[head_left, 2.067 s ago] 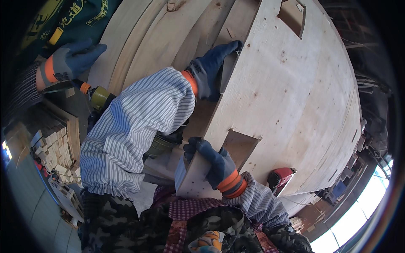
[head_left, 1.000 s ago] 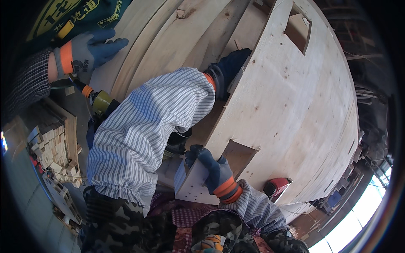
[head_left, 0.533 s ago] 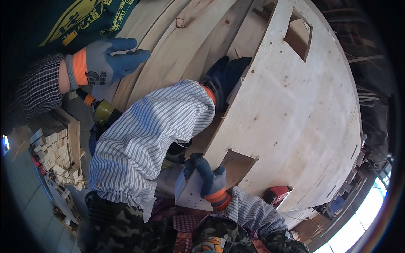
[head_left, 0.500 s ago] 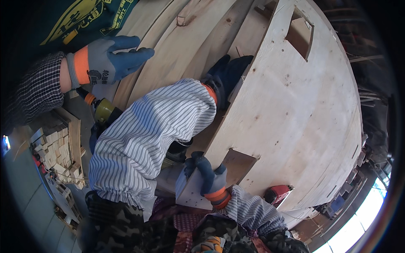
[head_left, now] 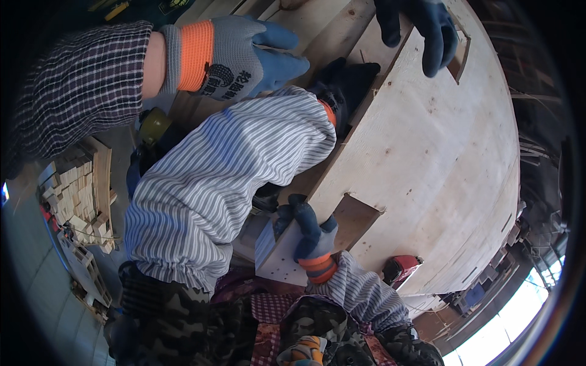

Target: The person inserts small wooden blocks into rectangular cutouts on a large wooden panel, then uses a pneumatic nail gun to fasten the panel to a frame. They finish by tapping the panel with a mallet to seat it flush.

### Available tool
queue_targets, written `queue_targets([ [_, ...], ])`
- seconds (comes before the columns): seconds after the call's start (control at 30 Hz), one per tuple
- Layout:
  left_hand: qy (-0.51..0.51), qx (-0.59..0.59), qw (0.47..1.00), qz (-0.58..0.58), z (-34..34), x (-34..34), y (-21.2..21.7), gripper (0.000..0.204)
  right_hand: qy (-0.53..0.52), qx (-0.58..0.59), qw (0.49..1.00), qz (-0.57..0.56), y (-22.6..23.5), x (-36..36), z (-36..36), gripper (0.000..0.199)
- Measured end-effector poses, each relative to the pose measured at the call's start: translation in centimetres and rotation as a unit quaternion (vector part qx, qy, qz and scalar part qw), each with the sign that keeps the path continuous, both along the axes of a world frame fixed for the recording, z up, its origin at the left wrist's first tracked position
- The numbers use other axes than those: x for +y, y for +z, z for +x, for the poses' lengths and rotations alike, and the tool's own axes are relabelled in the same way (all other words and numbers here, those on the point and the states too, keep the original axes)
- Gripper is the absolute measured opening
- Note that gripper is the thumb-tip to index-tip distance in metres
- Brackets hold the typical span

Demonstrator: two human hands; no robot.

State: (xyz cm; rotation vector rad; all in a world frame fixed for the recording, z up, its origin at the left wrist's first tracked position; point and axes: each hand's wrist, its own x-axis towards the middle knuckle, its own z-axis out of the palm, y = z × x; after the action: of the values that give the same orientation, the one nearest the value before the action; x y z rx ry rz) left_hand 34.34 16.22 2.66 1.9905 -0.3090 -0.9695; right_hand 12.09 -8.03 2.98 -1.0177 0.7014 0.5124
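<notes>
A large pale plywood panel point(head_left: 421, 152) with rectangular cutouts stands tilted before me. My right hand point(head_left: 314, 235), in a blue-and-grey glove with an orange cuff, is closed around its near edge beside the lower cutout. My left arm, in a striped sleeve, reaches behind the panel's left edge. There my left hand point(head_left: 348, 88), in a dark glove, lies in shadow with thumb and fingers apart, close to the panel's inner side. Another person's gloved hand point(head_left: 250, 58), below a plaid sleeve, stretches over my left forearm. A further gloved hand point(head_left: 424, 33) hangs over the upper cutout point(head_left: 461, 55).
A red-and-black object point(head_left: 401, 269) rests on the panel's lower part. Stacked wood pieces point(head_left: 76, 198) stand on the left. An olive-green and black tool point(head_left: 155, 128) shows beside my left sleeve. Wooden boards point(head_left: 323, 33) lie behind the panel.
The other person's plaid-sleeved arm has moved right, over my left forearm. Another gloved hand has come in at the top, over the panel. My right hand keeps its grip.
</notes>
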Motion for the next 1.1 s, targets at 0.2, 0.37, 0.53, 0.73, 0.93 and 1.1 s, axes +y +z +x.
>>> queue_targets([
  [0.2, -0.026, -0.089, 0.993, 0.075, 0.6, -0.8, 0.2, 0.048, -0.021, 0.010, 1.000, 0.000, 0.5, 0.2, 0.4, 0.023],
  [0.37, -0.031, -0.122, 0.983, 0.133, 0.8, -2.7, 1.8, 0.034, -0.008, -0.005, 1.000, -0.006, 0.7, 0.3, 0.4, 0.021],
  [0.53, -0.151, -0.203, 0.951, 0.177, 0.1, -2.3, 3.7, 0.030, -0.005, 0.002, 0.999, -0.033, 0.7, 0.6, 0.6, 0.023],
  [0.73, -0.220, -0.265, 0.889, 0.302, -2.5, -5.1, 6.9, 0.048, -0.011, 0.014, 0.999, -0.044, 0.7, 0.4, 0.7, 0.023],
  [0.93, 0.125, 0.021, 0.967, 0.220, -9.4, -12.5, 5.1, 0.045, 0.019, -0.019, 0.994, -0.110, 0.5, -0.4, 1.0, 0.033],
  [1.1, 0.188, -0.314, 0.930, -0.035, -23.2, -9.1, 6.8, 0.049, 0.107, -0.061, 0.978, -0.168, 1.9, -3.3, -0.9, 0.049],
])
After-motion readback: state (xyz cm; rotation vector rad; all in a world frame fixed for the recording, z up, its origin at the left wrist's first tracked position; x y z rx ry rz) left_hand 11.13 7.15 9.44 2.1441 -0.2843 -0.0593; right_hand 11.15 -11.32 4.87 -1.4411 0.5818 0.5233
